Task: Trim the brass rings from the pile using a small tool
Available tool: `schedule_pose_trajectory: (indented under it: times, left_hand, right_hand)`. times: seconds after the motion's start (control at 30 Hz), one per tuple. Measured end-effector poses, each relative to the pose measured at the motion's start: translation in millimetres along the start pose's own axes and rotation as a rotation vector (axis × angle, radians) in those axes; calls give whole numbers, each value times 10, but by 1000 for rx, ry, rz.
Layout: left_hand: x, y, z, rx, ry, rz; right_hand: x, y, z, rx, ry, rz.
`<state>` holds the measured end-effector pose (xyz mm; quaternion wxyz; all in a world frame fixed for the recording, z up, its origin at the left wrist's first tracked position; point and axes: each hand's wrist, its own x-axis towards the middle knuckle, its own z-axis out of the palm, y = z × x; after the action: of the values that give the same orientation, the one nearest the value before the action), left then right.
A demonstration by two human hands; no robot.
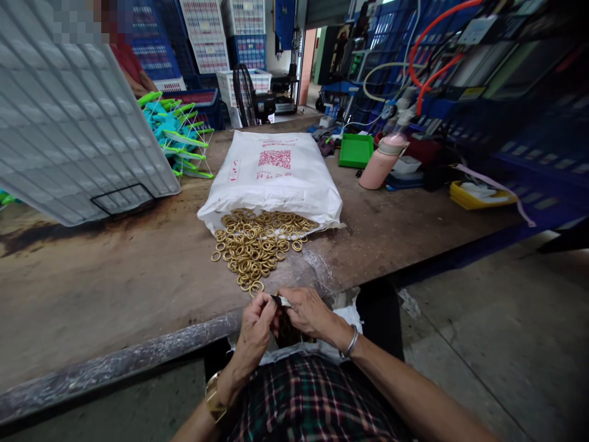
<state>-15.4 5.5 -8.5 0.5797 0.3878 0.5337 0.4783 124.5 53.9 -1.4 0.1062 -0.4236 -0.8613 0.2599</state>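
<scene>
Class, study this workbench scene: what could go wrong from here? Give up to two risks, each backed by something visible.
Loose gold rings spill from the open sack towards the near edge of the table; a nudge might send some over.

The left hand and right hand hold a small piece by the fingertips, just off that edge; it could slip and drop.

Brown worktable [115, 288]: white sack [271, 187], gold rings [255, 248], green tray [356, 151], pink bottle [380, 166].

Rings [257, 245] spill from the sack [276, 172] on the table [115, 288], between the crate [87, 116] at left and bottle [380, 164] at right.
</scene>
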Motion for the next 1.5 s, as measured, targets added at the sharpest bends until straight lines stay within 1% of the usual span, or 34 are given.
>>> schedule_pose_trajectory:
  times: [0.27,0.43,0.53,0.6,0.67,0.73,0.77,0.83,0.93,1.0,1.07,1.13,1.27,1.37,1.43,1.5]
  left_hand:
    - [-7,22,5,18,24,-8]
    - [2,1,0,44,27,39]
    - [-49,14,1,54,22,56]
    - [-125,61,14,55,-11,55]
    - [-210,119,35,43,-84,60]
    - [-269,154,52,-10,-162,40]
    - [-280,156,54,-67,-179,10]
    - [-269,131,31,-218,-147,-66]
    - [-226,77,-72,-422,-15,-140]
    - [-219,64,-171,-511,46,-143]
    - [-227,67,-273,-601,76,-156]
    - [-232,66,-360,-700,99,-197]
    - [-193,18,-455,-867,148,-283]
    - [-131,-8,-454,-893,184,-307]
    - [-86,2,-431,-845,210,-293]
    - [-36,24,-403,-760,204,-248]
  right_hand:
    - [0,6,27,-59,14,17]
    - [1,-19,15,-68,-40,16]
    - [19,-2,20,-92,-87,39]
    - [49,33,13,-126,-82,81]
    - [93,72,-8,-162,-60,139]
    - [146,90,-32,-173,-32,167]
    - [175,83,-39,-162,-15,157]
    - [233,35,-31,-107,26,95]
    - [325,-91,46,-30,75,30]
    - [381,-172,126,-38,94,55]
    - [425,-230,202,-78,92,100]
    - [452,-260,257,-111,78,127]
    - [472,-251,287,-90,88,126]
    - [488,-200,271,-23,126,91]
    - [502,-156,253,59,140,91]
    - [516,-111,227,183,130,123]
